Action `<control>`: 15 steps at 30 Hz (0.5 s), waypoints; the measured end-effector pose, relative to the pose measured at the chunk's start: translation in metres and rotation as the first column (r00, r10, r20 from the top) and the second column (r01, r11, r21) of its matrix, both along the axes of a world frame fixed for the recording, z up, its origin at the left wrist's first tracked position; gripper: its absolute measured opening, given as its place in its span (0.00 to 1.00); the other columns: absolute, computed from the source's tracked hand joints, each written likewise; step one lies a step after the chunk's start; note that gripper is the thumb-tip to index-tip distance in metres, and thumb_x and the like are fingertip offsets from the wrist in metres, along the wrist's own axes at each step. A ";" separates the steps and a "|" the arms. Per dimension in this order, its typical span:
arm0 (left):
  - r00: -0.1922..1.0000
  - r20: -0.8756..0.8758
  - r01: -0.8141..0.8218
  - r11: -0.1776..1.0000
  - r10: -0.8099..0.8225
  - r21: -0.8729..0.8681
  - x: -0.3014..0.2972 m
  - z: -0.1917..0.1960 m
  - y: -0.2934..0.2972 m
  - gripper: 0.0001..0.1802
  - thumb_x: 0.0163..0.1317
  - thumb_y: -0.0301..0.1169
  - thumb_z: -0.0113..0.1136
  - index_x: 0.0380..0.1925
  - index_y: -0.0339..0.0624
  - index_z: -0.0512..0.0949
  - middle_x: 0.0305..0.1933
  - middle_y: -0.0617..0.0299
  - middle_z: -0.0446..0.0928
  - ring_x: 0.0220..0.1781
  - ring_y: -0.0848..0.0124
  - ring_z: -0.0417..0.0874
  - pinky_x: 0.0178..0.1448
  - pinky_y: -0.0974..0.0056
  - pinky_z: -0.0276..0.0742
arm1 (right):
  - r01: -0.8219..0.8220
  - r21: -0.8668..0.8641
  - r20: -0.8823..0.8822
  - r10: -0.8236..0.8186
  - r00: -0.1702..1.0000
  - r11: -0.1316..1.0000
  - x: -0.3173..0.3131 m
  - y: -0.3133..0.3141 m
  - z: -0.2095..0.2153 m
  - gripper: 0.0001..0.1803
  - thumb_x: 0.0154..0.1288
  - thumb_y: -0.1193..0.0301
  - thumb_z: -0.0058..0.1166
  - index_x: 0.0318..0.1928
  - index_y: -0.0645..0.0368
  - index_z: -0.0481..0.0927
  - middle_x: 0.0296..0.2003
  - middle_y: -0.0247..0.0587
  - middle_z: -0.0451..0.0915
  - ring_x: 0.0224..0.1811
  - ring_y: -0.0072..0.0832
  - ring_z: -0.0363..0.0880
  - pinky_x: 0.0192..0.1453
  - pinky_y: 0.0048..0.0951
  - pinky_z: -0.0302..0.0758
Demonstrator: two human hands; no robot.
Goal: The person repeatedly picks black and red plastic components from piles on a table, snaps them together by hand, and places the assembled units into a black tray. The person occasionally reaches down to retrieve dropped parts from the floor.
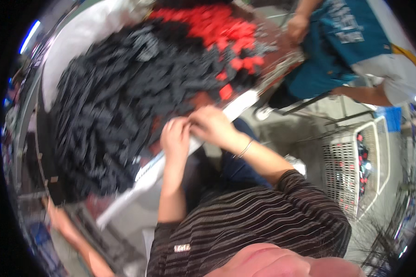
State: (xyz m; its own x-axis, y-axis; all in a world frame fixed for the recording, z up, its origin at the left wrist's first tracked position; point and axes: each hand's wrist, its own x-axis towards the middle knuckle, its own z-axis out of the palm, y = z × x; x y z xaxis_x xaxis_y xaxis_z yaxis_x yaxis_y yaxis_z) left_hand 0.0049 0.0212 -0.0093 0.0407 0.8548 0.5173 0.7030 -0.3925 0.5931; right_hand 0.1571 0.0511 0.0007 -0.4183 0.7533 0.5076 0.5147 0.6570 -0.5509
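Observation:
A large heap of small dark grey and black pieces [111, 92] covers the table before me, their exact kind too blurred to tell. My left hand [174, 136] and my right hand [212, 123] meet at the heap's near edge, just above the white strip [241, 104] along the table's rim. The fingers of both hands are drawn together, fingertips almost touching. Whatever lies between them is hidden or too small to make out. At the far side, bright red pieces [219, 25] lie beside the dark ones.
A co-worker in a teal apron [326, 51] stands at the far right, a hand by the table edge. Another person's forearm [76, 235] reaches in at lower left. To my right stands a white plastic basket [339, 173] with small items. White sheeting [74, 44] borders the heap.

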 end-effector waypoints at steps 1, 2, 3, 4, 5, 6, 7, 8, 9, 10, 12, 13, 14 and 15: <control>0.999 0.031 -0.009 1.000 0.009 -0.005 -0.005 0.000 -0.002 0.05 0.53 0.25 0.58 0.31 0.37 0.77 0.34 0.54 0.77 0.38 0.57 0.78 0.43 0.60 0.72 | 0.014 -0.067 -0.056 -0.018 0.998 0.998 -0.005 -0.003 0.004 0.09 0.50 0.68 0.59 0.32 0.57 0.78 0.26 0.41 0.77 0.33 0.41 0.76 0.38 0.39 0.73; 0.997 0.079 0.007 1.000 -0.008 0.013 -0.008 -0.002 -0.001 0.07 0.54 0.23 0.58 0.34 0.37 0.76 0.34 0.57 0.78 0.36 0.64 0.80 0.42 0.65 0.74 | 0.005 -0.166 -0.111 -0.024 0.994 0.986 -0.008 -0.004 0.002 0.09 0.52 0.68 0.59 0.33 0.57 0.79 0.26 0.41 0.77 0.32 0.40 0.77 0.37 0.36 0.73; 0.959 0.284 0.010 0.994 0.020 -0.105 -0.005 -0.006 -0.004 0.07 0.55 0.21 0.58 0.35 0.38 0.76 0.34 0.59 0.78 0.37 0.68 0.80 0.43 0.67 0.74 | -0.005 -0.247 -0.143 -0.031 0.989 0.969 -0.007 -0.005 0.000 0.09 0.53 0.69 0.59 0.34 0.57 0.79 0.27 0.40 0.78 0.32 0.37 0.78 0.36 0.34 0.74; 0.878 0.474 0.039 0.976 0.069 -0.214 -0.005 -0.008 -0.006 0.08 0.55 0.20 0.58 0.37 0.38 0.75 0.34 0.61 0.78 0.37 0.73 0.80 0.43 0.69 0.75 | -0.018 -0.327 -0.173 -0.041 0.984 0.945 -0.008 -0.006 -0.003 0.09 0.54 0.69 0.59 0.35 0.58 0.79 0.28 0.40 0.79 0.32 0.34 0.80 0.36 0.31 0.75; 0.888 0.454 0.038 0.974 0.069 -0.222 -0.008 -0.008 -0.008 0.09 0.56 0.19 0.57 0.38 0.38 0.74 0.34 0.62 0.78 0.38 0.75 0.79 0.43 0.70 0.75 | -0.054 -0.391 -0.255 -0.052 0.966 0.919 -0.011 -0.006 -0.007 0.09 0.54 0.70 0.59 0.36 0.58 0.79 0.28 0.39 0.79 0.33 0.32 0.80 0.36 0.29 0.75; 0.894 0.442 0.036 0.972 0.072 -0.232 -0.009 -0.007 -0.010 0.10 0.57 0.18 0.56 0.39 0.38 0.74 0.34 0.62 0.78 0.39 0.77 0.79 0.44 0.71 0.75 | -0.094 -0.454 -0.323 -0.065 0.944 0.886 -0.012 -0.007 -0.011 0.08 0.55 0.71 0.59 0.36 0.58 0.79 0.29 0.38 0.80 0.33 0.30 0.81 0.36 0.27 0.76; 0.891 0.450 0.074 0.962 0.055 -0.263 -0.010 -0.011 -0.009 0.10 0.56 0.17 0.56 0.38 0.37 0.74 0.35 0.62 0.78 0.40 0.76 0.80 0.46 0.71 0.75 | -0.140 -0.513 -0.387 -0.082 0.919 0.847 -0.013 -0.007 -0.013 0.08 0.56 0.71 0.59 0.37 0.59 0.79 0.29 0.38 0.80 0.33 0.28 0.82 0.36 0.25 0.76; 0.904 0.428 0.086 0.967 0.025 -0.238 -0.008 -0.010 -0.008 0.11 0.55 0.17 0.57 0.39 0.36 0.74 0.36 0.61 0.78 0.40 0.75 0.80 0.46 0.70 0.76 | -0.188 -0.521 -0.448 -0.079 0.891 0.832 -0.013 -0.005 -0.014 0.07 0.57 0.72 0.59 0.37 0.59 0.79 0.31 0.37 0.81 0.33 0.22 0.82 0.36 0.23 0.76; 0.904 0.427 0.091 0.975 0.005 -0.205 -0.007 -0.012 -0.007 0.11 0.54 0.18 0.58 0.38 0.37 0.74 0.35 0.58 0.79 0.39 0.70 0.81 0.44 0.68 0.77 | -0.175 -0.505 -0.419 -0.062 0.906 0.845 -0.013 -0.003 -0.017 0.08 0.57 0.73 0.58 0.37 0.59 0.79 0.32 0.37 0.81 0.33 0.21 0.81 0.37 0.23 0.76; 0.906 0.422 0.086 0.980 -0.002 -0.180 -0.008 -0.015 -0.008 0.11 0.52 0.20 0.60 0.37 0.38 0.74 0.35 0.56 0.79 0.39 0.65 0.83 0.42 0.66 0.78 | -0.175 -0.493 -0.392 -0.038 0.919 0.852 -0.012 -0.002 -0.022 0.08 0.57 0.73 0.58 0.38 0.59 0.79 0.32 0.36 0.81 0.33 0.20 0.80 0.38 0.22 0.76; 0.888 0.459 0.090 0.984 -0.009 -0.155 -0.005 -0.011 -0.009 0.13 0.52 0.20 0.60 0.38 0.38 0.75 0.38 0.55 0.78 0.38 0.64 0.82 0.42 0.65 0.78 | -0.224 -0.508 -0.431 -0.020 0.902 0.832 -0.007 0.003 -0.026 0.08 0.59 0.74 0.58 0.39 0.62 0.78 0.32 0.34 0.81 0.33 0.18 0.79 0.39 0.20 0.75; 0.915 0.402 0.071 0.988 -0.010 -0.137 -0.008 0.006 -0.018 0.15 0.50 0.21 0.62 0.40 0.39 0.75 0.41 0.54 0.77 0.41 0.62 0.80 0.45 0.63 0.77 | -0.257 -0.553 -0.485 -0.055 0.873 0.793 -0.008 0.001 -0.025 0.08 0.59 0.75 0.57 0.39 0.62 0.78 0.32 0.33 0.81 0.34 0.17 0.78 0.40 0.20 0.74; 0.961 0.276 0.003 0.999 0.007 -0.035 -0.016 0.014 -0.028 0.16 0.48 0.22 0.63 0.40 0.41 0.76 0.44 0.56 0.76 0.46 0.60 0.78 0.49 0.61 0.74 | -0.282 -0.591 -0.527 -0.097 0.844 0.756 -0.009 -0.001 -0.022 0.07 0.60 0.75 0.57 0.39 0.63 0.78 0.31 0.32 0.80 0.34 0.16 0.77 0.40 0.19 0.74; 0.974 0.198 -0.124 0.992 0.114 0.038 -0.025 0.023 -0.040 0.17 0.47 0.23 0.64 0.40 0.42 0.76 0.44 0.57 0.76 0.48 0.59 0.76 0.51 0.60 0.73 | -0.270 -0.572 -0.511 -0.079 0.856 0.775 -0.006 0.000 -0.024 0.07 0.60 0.76 0.57 0.39 0.63 0.78 0.31 0.31 0.80 0.34 0.16 0.76 0.39 0.18 0.73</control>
